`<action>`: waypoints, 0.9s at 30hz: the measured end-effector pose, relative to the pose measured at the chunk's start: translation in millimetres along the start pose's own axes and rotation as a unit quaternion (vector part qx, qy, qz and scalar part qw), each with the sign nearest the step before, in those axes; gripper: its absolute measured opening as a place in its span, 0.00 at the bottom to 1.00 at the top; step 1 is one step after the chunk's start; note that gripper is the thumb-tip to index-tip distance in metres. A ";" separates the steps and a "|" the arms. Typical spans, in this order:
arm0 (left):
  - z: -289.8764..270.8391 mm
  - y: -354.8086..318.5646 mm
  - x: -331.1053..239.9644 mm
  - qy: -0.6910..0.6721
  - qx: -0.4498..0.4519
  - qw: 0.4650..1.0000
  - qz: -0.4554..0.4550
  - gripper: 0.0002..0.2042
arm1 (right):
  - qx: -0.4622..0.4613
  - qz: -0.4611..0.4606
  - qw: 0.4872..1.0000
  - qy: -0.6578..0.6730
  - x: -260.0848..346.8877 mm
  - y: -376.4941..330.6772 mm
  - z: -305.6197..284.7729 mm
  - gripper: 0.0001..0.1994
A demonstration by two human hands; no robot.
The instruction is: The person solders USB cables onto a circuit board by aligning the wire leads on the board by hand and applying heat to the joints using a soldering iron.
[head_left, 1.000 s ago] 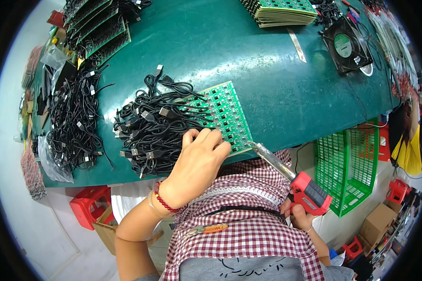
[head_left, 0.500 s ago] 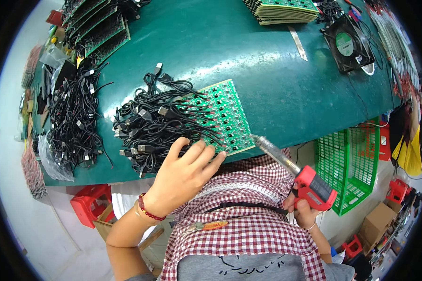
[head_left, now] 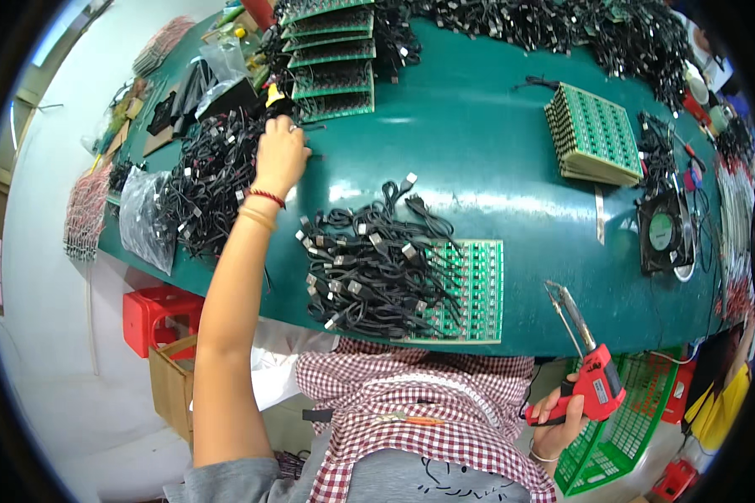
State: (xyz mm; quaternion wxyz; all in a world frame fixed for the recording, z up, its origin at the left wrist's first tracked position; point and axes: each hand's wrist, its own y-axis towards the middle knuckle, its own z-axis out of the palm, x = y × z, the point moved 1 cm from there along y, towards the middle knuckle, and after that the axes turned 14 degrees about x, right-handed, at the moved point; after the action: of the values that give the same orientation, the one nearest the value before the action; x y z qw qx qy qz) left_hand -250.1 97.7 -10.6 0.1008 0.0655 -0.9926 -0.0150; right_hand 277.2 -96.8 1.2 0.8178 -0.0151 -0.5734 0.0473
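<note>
My left hand (head_left: 281, 153) is stretched out to the far left, at the right edge of a pile of black USB cables (head_left: 210, 180). Its fingers are curled together among the cables, and whatever they hold is hidden. My right hand (head_left: 562, 411) is wrapped round the red and black handle of a soldering gun (head_left: 600, 386), whose metal tip points up and away over the table's near edge. In front of me lies a green circuit board (head_left: 482, 289), with a bunch of black USB cables (head_left: 369, 268) spread over its left side.
Boards with cables (head_left: 331, 54) lean in a row at the far left. A stack of green boards (head_left: 596, 134) stands at the right, near a black fan (head_left: 664, 230). More cables (head_left: 512, 21) line the back. A green basket (head_left: 625, 427) sits below the table's right edge.
My left hand has left the cables on the board and reached far left to the cable pile. The soldering gun has moved away from the board, its tip now pointing more upward. The view has shifted.
</note>
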 end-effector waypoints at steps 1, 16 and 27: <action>3.5 7.1 -11.7 -0.011 0.049 0.999 -0.006 0.07 | -0.024 0.009 1.000 0.004 1.5 1.9 1.9 0.21; -7.8 28.1 -6.7 -0.139 -0.060 0.972 0.180 0.04 | -0.016 -0.055 0.998 -0.015 13.4 35.2 13.1 0.17; -119.8 -26.8 -105.6 -0.633 0.106 0.759 0.109 0.12 | -0.022 -0.044 0.999 -0.009 17.9 45.0 13.6 0.18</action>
State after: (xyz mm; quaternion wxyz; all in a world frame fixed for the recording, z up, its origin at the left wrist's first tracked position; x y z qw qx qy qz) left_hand -119.9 83.1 84.7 -0.5568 -0.0568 -0.8263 0.0630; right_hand 267.8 -50.7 19.1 0.8135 -0.0074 -0.5816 -0.0013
